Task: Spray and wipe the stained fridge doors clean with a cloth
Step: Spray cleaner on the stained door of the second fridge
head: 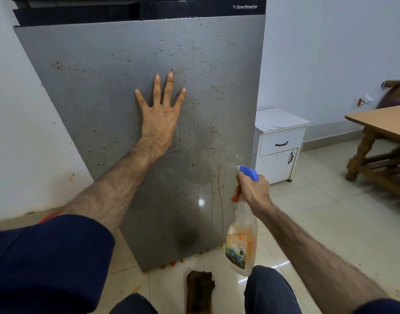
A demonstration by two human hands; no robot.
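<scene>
Left hand [159,112] spread flat on door [99,91]; right hand [253,191] gripped bottle [241,241], misting. Best swept evenly over stains [215,123], cloth [200,291] after.

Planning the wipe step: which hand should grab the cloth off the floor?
Left, probably. The left hand is empty, flat on the fridge door. The right hand grips the spray bottle. The cloth lies between the knees, seemingly reachable.

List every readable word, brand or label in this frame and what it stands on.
"ProSmartInverter": white print on the fridge's black band above the stained grey door.
"Clean": label of the spray bottle in the right hand; the smaller print below it is too blurred to read.
</scene>
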